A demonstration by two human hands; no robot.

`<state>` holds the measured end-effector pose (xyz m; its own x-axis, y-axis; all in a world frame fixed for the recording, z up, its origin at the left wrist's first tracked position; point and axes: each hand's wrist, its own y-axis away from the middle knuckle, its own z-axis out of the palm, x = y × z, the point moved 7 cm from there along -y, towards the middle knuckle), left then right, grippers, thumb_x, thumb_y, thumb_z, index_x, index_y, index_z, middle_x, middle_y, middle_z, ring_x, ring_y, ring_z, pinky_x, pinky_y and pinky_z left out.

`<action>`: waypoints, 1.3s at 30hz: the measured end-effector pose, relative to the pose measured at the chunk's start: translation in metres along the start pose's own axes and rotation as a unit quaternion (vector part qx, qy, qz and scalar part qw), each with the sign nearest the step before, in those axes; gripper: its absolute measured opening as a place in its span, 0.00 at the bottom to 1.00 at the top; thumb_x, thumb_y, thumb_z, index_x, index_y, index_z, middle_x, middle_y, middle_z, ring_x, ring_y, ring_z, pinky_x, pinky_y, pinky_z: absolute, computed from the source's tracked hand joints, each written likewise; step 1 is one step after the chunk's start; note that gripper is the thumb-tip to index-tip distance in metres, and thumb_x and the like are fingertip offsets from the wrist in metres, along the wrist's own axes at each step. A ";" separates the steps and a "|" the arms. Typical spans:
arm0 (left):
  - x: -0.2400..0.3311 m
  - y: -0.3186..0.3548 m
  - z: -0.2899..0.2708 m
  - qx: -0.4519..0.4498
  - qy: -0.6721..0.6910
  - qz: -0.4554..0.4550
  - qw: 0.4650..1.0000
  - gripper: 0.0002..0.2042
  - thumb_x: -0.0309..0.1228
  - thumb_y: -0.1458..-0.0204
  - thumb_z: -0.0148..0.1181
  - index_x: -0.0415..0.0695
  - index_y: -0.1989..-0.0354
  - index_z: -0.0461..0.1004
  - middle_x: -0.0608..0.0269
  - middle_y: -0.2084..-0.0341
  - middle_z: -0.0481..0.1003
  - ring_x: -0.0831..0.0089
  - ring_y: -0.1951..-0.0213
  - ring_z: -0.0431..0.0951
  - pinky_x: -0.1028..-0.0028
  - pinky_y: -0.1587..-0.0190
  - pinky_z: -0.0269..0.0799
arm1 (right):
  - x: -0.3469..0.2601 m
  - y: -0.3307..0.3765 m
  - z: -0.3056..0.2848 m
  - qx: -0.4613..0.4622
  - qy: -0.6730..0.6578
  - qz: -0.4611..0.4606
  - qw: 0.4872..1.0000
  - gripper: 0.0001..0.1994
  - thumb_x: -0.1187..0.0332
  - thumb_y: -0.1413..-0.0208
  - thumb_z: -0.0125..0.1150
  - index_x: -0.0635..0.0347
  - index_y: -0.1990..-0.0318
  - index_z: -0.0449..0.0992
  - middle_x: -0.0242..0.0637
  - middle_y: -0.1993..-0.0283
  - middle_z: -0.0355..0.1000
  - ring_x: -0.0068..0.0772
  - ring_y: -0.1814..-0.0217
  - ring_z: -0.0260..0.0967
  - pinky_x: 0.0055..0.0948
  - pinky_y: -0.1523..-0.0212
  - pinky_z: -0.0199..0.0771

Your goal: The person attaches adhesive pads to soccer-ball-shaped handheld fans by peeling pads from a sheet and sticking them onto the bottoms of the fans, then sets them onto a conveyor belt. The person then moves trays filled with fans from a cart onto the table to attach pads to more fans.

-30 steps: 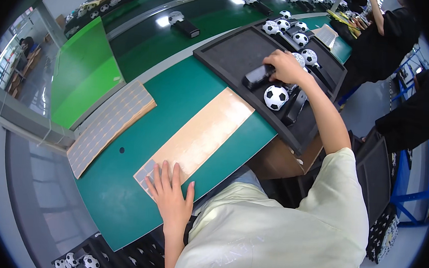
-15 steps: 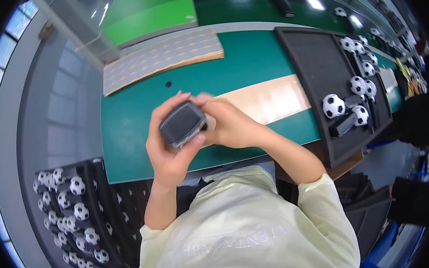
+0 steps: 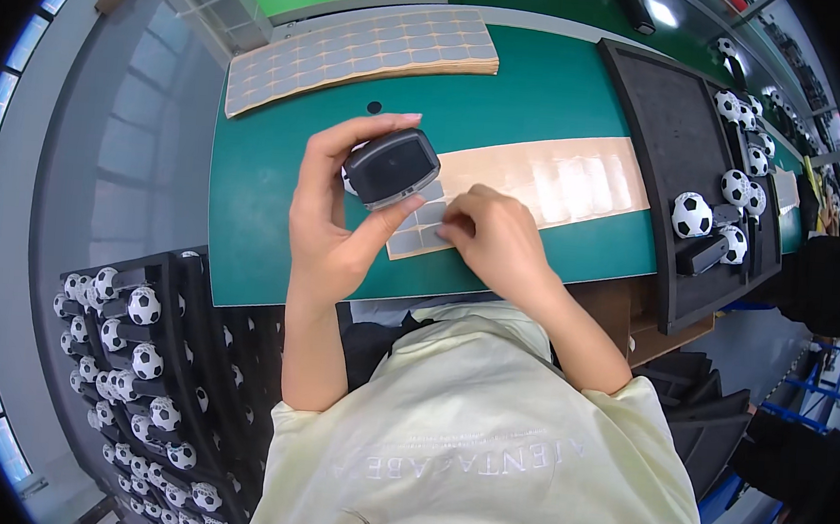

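Green table [image 3: 258,212] bears sticker sheets [image 3: 543,178], perhaps foam-lined tray [image 3: 677,134].

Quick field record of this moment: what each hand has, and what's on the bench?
left hand: grips a small dark boxy device, raised above the mat
right hand: fingertips on the sticker strip, near its left end
green mat: carries strip and a stacked sheet pile
black tray: at right, football-patterned balls
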<state>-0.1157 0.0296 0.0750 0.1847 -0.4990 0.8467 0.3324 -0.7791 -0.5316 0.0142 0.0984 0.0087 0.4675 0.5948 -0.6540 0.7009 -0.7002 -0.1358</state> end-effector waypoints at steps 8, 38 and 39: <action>-0.002 0.001 -0.002 -0.009 -0.051 0.060 0.997 0.24 0.16 0.66 0.63 0.39 0.54 0.68 0.53 0.55 0.71 0.62 0.52 0.70 0.70 0.48 0.64 | 0.007 0.008 0.011 0.034 0.001 0.051 0.998 0.06 0.76 0.60 0.64 0.67 0.73 0.73 0.43 0.73 0.70 0.41 0.72 0.70 0.34 0.70 0.69; -0.002 0.011 0.005 -0.028 -0.128 0.082 0.988 0.24 0.22 0.65 0.65 0.42 0.54 0.69 0.57 0.57 0.73 0.61 0.53 0.72 0.54 0.41 0.53 | -0.068 -0.007 -0.068 0.048 -0.399 0.054 0.914 0.04 0.79 0.49 0.58 0.67 0.69 0.68 0.32 0.78 0.68 0.11 0.81 0.61 0.12 0.86 0.57; -0.002 0.011 0.004 -0.028 -0.130 0.083 0.988 0.24 0.22 0.65 0.65 0.42 0.53 0.69 0.57 0.57 0.73 0.61 0.53 0.72 0.53 0.41 0.53 | -0.068 -0.007 -0.067 0.060 -0.395 0.050 0.915 0.04 0.79 0.49 0.58 0.67 0.69 0.68 0.32 0.78 0.68 0.10 0.82 0.61 0.12 0.86 0.57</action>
<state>-0.1084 0.0236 0.0679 0.4666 -0.5121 0.7212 0.2273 -0.7186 -0.6573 0.0135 0.0895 0.1046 -0.0430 0.0868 -0.9953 0.5894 -0.8022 -0.0955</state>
